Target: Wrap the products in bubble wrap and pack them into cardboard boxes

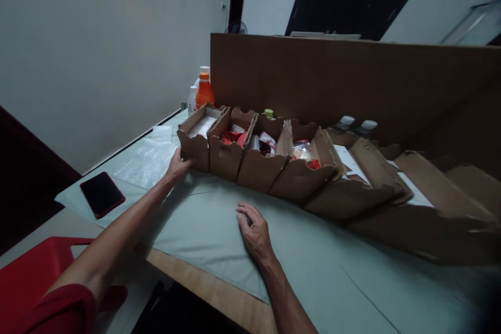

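A row of several open cardboard bins runs along the table. My left hand [178,166] reaches out and touches the front corner of the leftmost cardboard bin [194,135], which holds clear plastic; its fingers curl against the cardboard. My right hand [254,229] rests on the grey-green table cover [203,229], fingers curled down with a small dark thing partly showing under them. The neighbouring bins [235,148] hold red packets and small items.
A dark phone in a red case [102,194] lies at the table's left end beside bubble wrap [148,162]. An orange bottle [204,91] and white bottles stand behind the bins. A tall cardboard sheet [332,83] backs them. A red stool [35,276] is lower left.
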A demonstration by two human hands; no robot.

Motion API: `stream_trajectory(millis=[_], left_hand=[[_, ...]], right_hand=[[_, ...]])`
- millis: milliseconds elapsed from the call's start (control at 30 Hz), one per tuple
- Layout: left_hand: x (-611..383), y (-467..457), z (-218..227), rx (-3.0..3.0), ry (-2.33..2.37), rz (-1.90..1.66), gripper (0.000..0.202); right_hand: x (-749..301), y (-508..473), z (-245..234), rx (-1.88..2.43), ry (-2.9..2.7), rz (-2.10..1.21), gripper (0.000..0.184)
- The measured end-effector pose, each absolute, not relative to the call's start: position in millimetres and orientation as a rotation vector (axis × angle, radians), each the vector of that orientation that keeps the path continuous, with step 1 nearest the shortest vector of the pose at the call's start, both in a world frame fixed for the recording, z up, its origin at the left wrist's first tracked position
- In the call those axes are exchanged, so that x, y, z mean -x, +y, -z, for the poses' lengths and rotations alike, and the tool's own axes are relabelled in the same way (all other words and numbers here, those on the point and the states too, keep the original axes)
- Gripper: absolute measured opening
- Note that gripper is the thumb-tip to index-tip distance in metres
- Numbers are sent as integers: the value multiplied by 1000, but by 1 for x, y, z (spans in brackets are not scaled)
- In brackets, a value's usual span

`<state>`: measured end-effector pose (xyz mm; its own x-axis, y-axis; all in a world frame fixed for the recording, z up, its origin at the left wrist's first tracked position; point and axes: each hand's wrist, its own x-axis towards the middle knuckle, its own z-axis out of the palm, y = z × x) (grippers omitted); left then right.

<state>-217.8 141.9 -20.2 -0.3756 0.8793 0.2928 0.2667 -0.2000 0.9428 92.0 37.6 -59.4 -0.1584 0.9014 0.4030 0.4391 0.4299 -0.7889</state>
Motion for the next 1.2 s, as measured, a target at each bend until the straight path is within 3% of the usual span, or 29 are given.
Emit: stream_trajectory(millis=[300,467,633,800,967,1100,1200], left_hand=[[207,139,28,-1336,1562,-1666,61],[201,138,34,-1345,1604,-1670,64],[202,125,26,-1318,1663,-1573,63],[178,79,38,-1521,2091,-1582,81],[80,38,58,-2310,1447,-1335,56],[-23,37,60,-2427,1028,-976,36],[-77,35,62,-2430,970,-863,36]], right_hand=[[-141,97,8,1271,-1669,-555,32],[-146,111,4,1310,-1694,-591,31],[-144,96,-1,1354,-1729,-583,28],[-182,37,-11,1339,-1811,-575,20],[-282,-24,-47,1416,-1734,-430,21],[-386,-9,-116,1714,-1551,81,28],[-447,35,-156,2027,-1621,195,27]])
